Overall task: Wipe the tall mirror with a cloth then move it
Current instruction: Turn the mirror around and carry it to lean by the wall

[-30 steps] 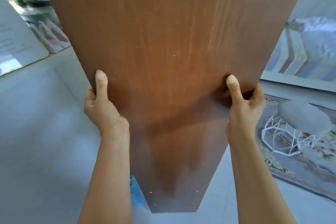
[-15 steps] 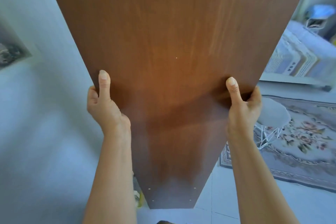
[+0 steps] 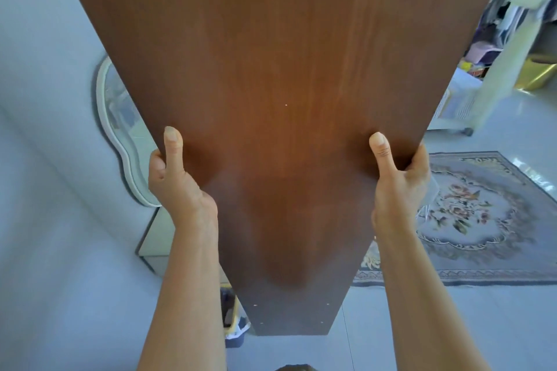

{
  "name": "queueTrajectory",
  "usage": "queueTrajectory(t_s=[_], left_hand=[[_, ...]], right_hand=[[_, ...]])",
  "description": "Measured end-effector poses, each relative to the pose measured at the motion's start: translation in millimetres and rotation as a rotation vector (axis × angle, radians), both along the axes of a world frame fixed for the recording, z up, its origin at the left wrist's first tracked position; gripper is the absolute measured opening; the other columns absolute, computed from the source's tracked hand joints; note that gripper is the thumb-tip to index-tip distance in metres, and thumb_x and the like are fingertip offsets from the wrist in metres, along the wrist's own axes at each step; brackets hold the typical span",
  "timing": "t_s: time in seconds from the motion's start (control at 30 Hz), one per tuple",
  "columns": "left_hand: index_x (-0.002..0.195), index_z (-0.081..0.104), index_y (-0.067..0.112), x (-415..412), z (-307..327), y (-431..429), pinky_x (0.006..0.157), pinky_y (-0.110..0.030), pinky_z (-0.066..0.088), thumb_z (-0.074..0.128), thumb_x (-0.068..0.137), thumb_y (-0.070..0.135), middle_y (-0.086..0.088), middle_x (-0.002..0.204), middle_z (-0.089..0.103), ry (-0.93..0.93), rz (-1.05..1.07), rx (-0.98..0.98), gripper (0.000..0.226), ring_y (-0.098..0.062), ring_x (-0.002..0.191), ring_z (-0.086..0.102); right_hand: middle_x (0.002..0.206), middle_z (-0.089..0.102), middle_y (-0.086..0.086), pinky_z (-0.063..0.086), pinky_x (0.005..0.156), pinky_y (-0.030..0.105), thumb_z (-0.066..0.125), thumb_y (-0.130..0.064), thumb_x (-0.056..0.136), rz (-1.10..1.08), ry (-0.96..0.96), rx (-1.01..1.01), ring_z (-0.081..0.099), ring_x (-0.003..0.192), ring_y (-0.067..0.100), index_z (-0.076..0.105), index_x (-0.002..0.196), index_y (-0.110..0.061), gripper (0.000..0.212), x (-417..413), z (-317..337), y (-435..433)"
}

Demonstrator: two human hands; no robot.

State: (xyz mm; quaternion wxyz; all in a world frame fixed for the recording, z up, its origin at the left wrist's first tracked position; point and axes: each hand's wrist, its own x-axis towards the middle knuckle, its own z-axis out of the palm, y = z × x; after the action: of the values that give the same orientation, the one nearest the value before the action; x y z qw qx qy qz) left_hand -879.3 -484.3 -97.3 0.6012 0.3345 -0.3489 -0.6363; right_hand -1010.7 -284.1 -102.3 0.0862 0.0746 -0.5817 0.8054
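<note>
Mirror [image 3: 286,99], brown back facing the person, upright just left of the rug [image 3: 482,220]; left hand [image 3: 177,181] and right hand [image 3: 398,184] grip its side edges. Probably heavy, stiff, fragile: hold both edges

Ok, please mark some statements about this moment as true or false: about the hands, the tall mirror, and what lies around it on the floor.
1. The left grip and the right grip each hold a side edge of the tall mirror, thumbs on its back. True.
2. The mirror's glass side faces the camera. False: its brown wooden back faces the camera.
3. A floral rug lies on the floor at the right. True.
4. The left grip holds a cloth. False: it holds only the mirror's edge, and no cloth shows.
</note>
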Motion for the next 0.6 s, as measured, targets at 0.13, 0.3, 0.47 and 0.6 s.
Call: queueTrajectory(t_s=[0.13, 0.3, 0.47, 0.6], left_hand=[[0.071, 0.049, 0.029, -12.5, -3.2, -12.5, 0.101, -0.024, 0.032, 0.065, 0.092, 0.048, 0.029, 0.074, 0.05, -0.071, -0.015, -0.011, 0.033, 0.017, 0.073, 0.051], [0.07, 0.042, 0.028, -26.0, -0.3, -30.7, 0.072, -0.018, 0.036, 0.065, 0.092, 0.051, 0.023, 0.067, 0.038, -0.153, -0.073, -0.022, 0.039, 0.015, 0.052, 0.047], [0.13, 0.049, -0.011, -36.0, 7.4, -34.6, 0.115, -0.041, 0.038, 0.059, 0.093, 0.056, -0.022, 0.144, 0.053, -0.207, -0.093, -0.057, 0.077, -0.033, 0.135, 0.049], [0.141, 0.042, -0.008, -47.2, 4.1, -44.8, 0.118, -0.043, 0.036, 0.056, 0.092, 0.061, -0.023, 0.151, 0.045, -0.279, -0.105, -0.063, 0.086, -0.034, 0.141, 0.041]], right_hand=[[0.09, 0.065, -0.013, 0.049, 0.081, 0.018, 0.077, -0.04, 0.077, -0.055, -0.004, 0.029, 0.059, 0.077, -0.008, 0.061, 0.099, -0.021, 0.033, -5.0, -3.9, -8.5], [0.088, 0.065, -0.015, 0.047, 0.075, 0.012, 0.077, -0.039, 0.076, -0.044, -0.012, 0.036, 0.059, 0.074, -0.011, 0.058, 0.091, -0.026, 0.028, -12.3, 0.2, -27.0], [0.105, 0.067, -0.006, 0.05, 0.089, 0.025, 0.075, -0.051, 0.074, -0.06, -0.038, 0.091, 0.063, 0.096, 0.003, 0.059, 0.105, -0.023, 0.046, -23.6, -1.3, -37.6], [0.1, 0.065, -0.017, 0.051, 0.092, 0.029, 0.074, -0.05, 0.075, -0.074, -0.034, 0.128, 0.063, 0.096, 0.002, 0.056, 0.091, -0.04, 0.025, -33.9, -2.2, -43.6]])
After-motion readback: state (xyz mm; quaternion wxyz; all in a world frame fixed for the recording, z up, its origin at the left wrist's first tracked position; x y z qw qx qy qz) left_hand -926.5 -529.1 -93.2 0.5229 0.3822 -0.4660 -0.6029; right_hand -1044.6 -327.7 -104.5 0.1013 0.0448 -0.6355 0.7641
